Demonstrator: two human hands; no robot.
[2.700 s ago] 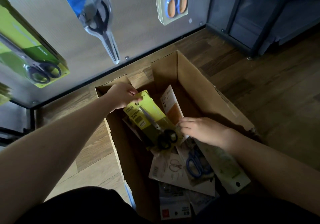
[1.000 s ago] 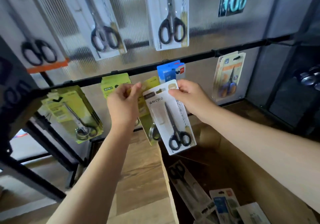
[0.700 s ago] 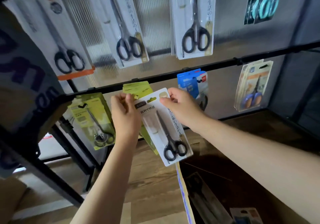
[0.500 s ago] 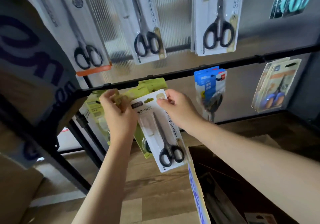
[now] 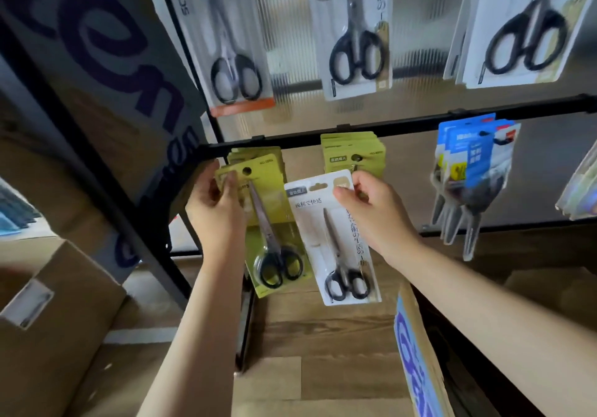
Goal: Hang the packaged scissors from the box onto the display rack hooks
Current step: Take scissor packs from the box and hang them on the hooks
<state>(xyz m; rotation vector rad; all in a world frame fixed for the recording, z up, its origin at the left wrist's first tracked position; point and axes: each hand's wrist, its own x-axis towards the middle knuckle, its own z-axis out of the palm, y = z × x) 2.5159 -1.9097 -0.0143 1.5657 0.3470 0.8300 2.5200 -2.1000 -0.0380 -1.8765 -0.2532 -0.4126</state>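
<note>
The display rack [image 5: 403, 125] fills most of the view, a black frame with a ribbed translucent back panel and a horizontal black bar across the middle. Up top hang three big white scissor packs with black handles [image 5: 355, 32], the left one with an orange strip along its bottom edge. Under the bar there's a stack of yellow-green scissor packs [image 5: 353, 153] on a hook, another stack of the same kind [image 5: 258, 158] further left, and a bunch of blue packs [image 5: 468, 164] off to the right. A cardboard box [image 5: 423, 368] with blue lettering on its flap sits at the bottom right on the wood floor [image 5: 323, 336], and more cartons [image 5: 48, 319] are on the left.

Left hand [image 5: 216, 213] is pinching the top of a yellow-green packaged scissors [image 5: 274, 245] with black handles, holding its hang hole right up by the left stack just under the bar. Can't tell if it's actually on the hook. Right hand [image 5: 371, 219] grips the top right corner of a white packaged scissors [image 5: 336, 242], tilted a bit, hanging in the air in front of the middle stack and just beside the yellow-green one.
</note>
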